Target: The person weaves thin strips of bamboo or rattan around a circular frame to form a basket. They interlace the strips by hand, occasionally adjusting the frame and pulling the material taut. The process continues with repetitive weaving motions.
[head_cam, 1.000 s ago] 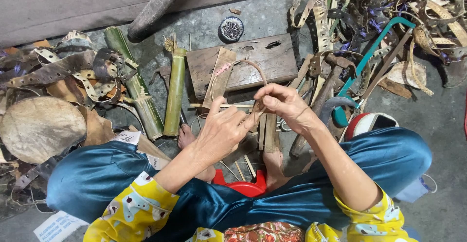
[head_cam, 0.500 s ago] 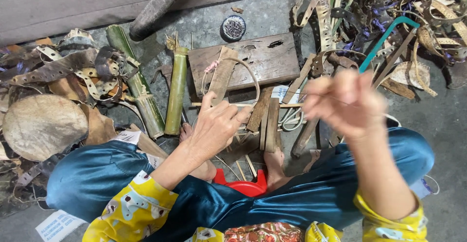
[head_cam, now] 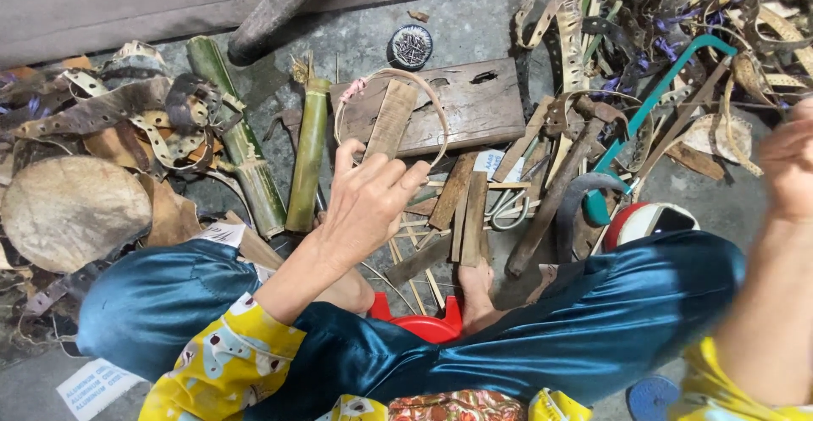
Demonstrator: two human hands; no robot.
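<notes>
At the far left a round, pale, leathery disc (head_cam: 72, 209) lies on the grey concrete floor (head_cam: 474, 27) among dark punched leather straps (head_cam: 127, 112), pushed aside as offcuts. Next come two green bamboo sections (head_cam: 309, 154), laid lengthwise within easy reach of the seated person's knees.

The left hand (head_cam: 364, 205) is in the middle, fingers curled and pinched together. Its grip looks narrow, closed on the lower end of a thin, pale bent cane hoop (head_cam: 398, 78), though the exact contact is hidden beneath the fingers. The hoop arches away from the hand over a flat brown bamboo slat (head_cam: 389, 120), and both rest on a weathered brown wooden board (head_cam: 470, 103), which seems to serve as a work surface. Just beyond the board sits a small round tin of dark nails (head_cam: 411, 46).

More brown slats (head_cam: 466, 205) and a pair of scissors (head_cam: 504, 209) lie by the bare foot. Further right is a teal-framed hacksaw (head_cam: 656, 103), leaning across a tangle of strips.

The right hand (head_cam: 792, 163) is raised at the frame's edge, blurred and well apart from the hoop; whether its grip holds anything cannot be told.
</notes>
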